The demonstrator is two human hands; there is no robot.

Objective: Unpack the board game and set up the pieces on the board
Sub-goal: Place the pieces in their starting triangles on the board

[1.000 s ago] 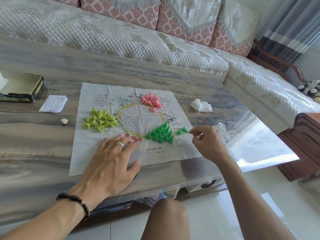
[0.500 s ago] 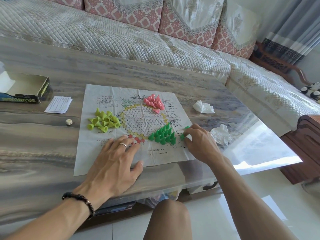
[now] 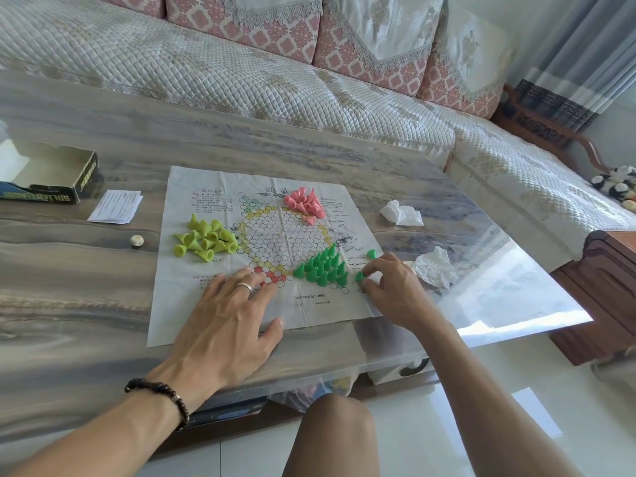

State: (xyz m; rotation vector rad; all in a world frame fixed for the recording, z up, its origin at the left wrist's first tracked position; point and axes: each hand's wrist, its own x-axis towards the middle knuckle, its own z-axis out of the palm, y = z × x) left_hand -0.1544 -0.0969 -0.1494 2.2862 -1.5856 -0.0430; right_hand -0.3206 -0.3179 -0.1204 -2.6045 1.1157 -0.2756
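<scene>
Bright daylight from the right — glare on table point(image 3: 516, 304), wide-angle bowing.

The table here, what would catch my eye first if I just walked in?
Probably the three bright heaps of cone pieces on the paper board: yellow-green pieces at its left, pink pieces at the far edge, green pieces near its right. The left hand lies flat on the board while the right hand pinches a green piece.

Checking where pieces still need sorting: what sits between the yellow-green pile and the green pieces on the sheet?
In the head view, only the printed grid of empty circles lies between the yellow-green pile and the green pieces; no piece stands there.
</scene>
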